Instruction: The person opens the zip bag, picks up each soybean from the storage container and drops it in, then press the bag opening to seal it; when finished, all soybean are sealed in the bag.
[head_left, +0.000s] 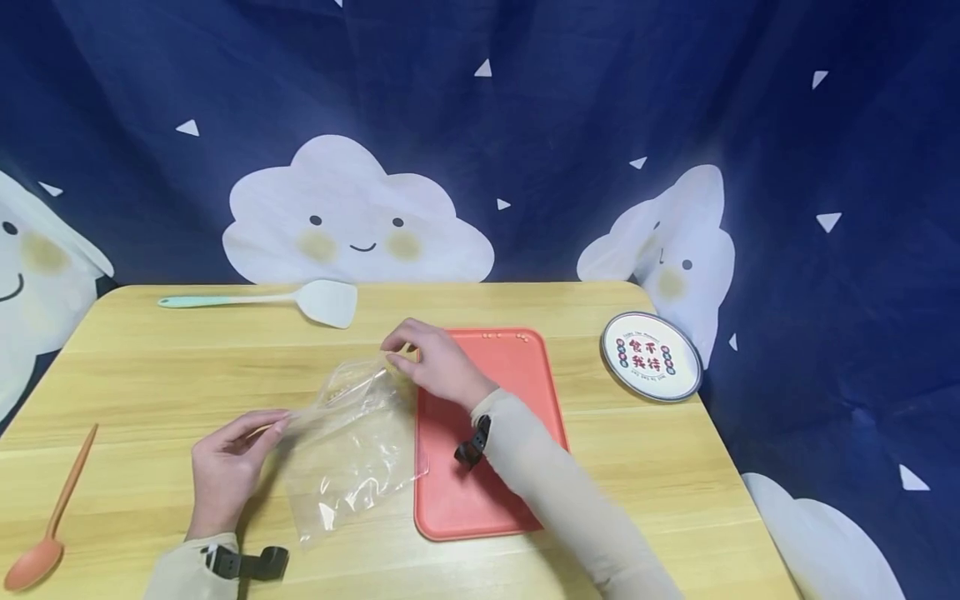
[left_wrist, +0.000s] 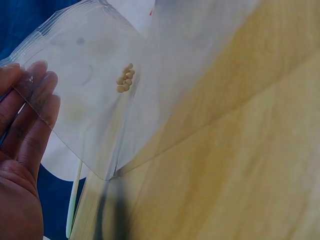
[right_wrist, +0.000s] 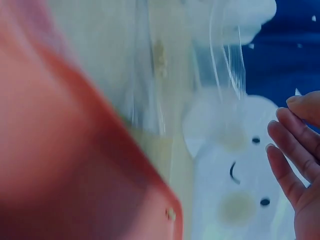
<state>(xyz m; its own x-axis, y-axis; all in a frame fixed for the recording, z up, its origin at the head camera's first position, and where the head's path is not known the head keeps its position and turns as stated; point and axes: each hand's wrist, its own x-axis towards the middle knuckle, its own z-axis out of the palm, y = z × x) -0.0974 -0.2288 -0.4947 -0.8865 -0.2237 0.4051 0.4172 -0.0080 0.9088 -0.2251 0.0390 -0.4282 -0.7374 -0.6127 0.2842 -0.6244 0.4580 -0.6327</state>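
Observation:
A clear zip-lock bag point(head_left: 352, 450) hangs slanted over the table, its lower right part overlapping the tray in the head view. Several round, pale yellow beans point(left_wrist: 125, 79) are gathered low along a fold inside it. My left hand point(head_left: 232, 462) pinches one end of the bag's top edge between thumb and fingers, the fingers showing through the film. By the other end of that edge is my right hand point(head_left: 442, 358), reaching over the tray. In the right wrist view its fingers point(right_wrist: 287, 137) are fairly straight, with a gap between them and the bag's corner.
The red tray point(head_left: 450, 508) lies under my right arm, with several small beans point(head_left: 522, 337) along its far edge. A spatula point(head_left: 326, 302) lies at the back, an orange spoon point(head_left: 36, 562) at the left and a printed plate point(head_left: 651, 387) at the right edge.

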